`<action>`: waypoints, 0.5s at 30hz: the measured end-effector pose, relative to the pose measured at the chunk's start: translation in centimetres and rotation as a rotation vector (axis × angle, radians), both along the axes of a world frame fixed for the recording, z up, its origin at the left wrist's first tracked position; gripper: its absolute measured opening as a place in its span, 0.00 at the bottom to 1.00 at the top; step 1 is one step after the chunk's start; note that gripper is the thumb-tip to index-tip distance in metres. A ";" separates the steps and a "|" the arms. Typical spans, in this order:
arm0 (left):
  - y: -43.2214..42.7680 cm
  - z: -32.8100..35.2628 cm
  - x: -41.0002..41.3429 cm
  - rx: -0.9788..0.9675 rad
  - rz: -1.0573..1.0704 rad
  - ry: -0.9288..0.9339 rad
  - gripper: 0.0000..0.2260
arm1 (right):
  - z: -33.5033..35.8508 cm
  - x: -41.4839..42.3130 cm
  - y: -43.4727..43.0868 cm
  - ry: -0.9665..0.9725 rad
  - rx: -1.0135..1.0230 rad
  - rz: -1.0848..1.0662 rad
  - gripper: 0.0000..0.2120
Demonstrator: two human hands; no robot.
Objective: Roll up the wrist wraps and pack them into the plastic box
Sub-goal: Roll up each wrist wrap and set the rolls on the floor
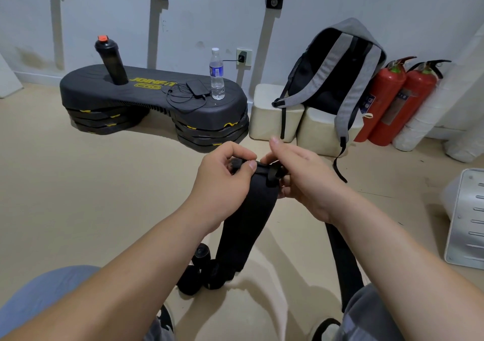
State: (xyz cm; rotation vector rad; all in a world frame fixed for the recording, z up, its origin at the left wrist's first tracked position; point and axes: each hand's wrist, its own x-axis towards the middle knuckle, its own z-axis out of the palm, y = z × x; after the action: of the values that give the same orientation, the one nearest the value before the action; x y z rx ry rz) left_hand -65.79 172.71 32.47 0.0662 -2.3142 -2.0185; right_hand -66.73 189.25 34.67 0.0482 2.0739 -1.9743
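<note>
Pinching the top end of the black wrist wrap (248, 210) with both hands: the left hand (222, 181) curls on one corner and the right hand (301, 183) grips the loop end right beside it. The rest hangs limp towards the floor (104, 196), just by some rolled wraps (201, 272). It's matte, wide and plain, and looks soft, light and floppy, so I'd roll it tight from the held end.

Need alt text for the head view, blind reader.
The left hand and right hand pinch the top end of a black wrist wrap that hangs down toward rolled wraps on the floor. Behind are a black step platform bearing a shaker bottle and a water bottle, a grey backpack and two red fire extinguishers.
</note>
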 end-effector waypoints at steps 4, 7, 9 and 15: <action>0.2 -0.3 0.1 -0.075 -0.065 0.067 0.06 | -0.8 -0.2 0.1 -0.059 -0.002 -0.024 0.06; 0.1 -0.3 0.2 -0.124 -0.087 0.151 0.07 | -0.8 -0.4 0.7 -0.142 -0.041 0.079 0.11; 0.1 -0.4 0.3 -0.176 -0.105 0.200 0.08 | -0.9 -0.3 0.7 -0.142 -0.023 0.116 0.12; 0.0 0.2 0.4 -0.182 -0.237 0.101 0.22 | -2.0 -0.9 0.2 0.022 0.121 -0.062 0.12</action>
State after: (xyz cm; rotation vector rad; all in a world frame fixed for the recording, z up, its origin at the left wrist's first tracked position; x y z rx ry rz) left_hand -65.43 172.71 32.65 -0.3269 -2.5308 -1.8432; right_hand -67.66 189.41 32.68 0.1166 2.2290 -1.8895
